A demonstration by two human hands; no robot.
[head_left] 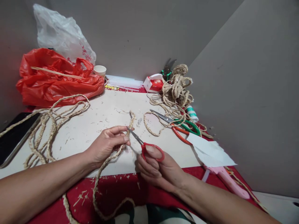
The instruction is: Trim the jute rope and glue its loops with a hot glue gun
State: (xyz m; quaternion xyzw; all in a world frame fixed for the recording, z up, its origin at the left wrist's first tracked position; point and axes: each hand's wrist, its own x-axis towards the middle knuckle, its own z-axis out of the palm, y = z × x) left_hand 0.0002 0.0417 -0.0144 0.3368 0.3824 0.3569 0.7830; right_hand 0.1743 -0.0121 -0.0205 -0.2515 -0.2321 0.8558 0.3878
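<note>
My left hand (111, 140) pinches a braided straw rope (102, 168) near its upper end, between thumb and fingers. The rope's short end points up and away over the white board, and its long part hangs down toward my lap. In my right hand (158, 168) is a small pair of scissors (153, 151) with red handles, thumb through one loop. Their blades reach the rope right at my left fingertips, and look nearly closed. Whether the tips touch the rope or only lie in front of it, I cannot tell.
Loops of rope (52, 124) lie at left beside a dark phone (18, 133) and a red plastic bag (58, 84). At right are large scissors (184, 127) with green and orange handles, rope coils (178, 84), white paper (210, 151) and a pink glue gun (230, 180). Straw scraps dot the white board (112, 109).
</note>
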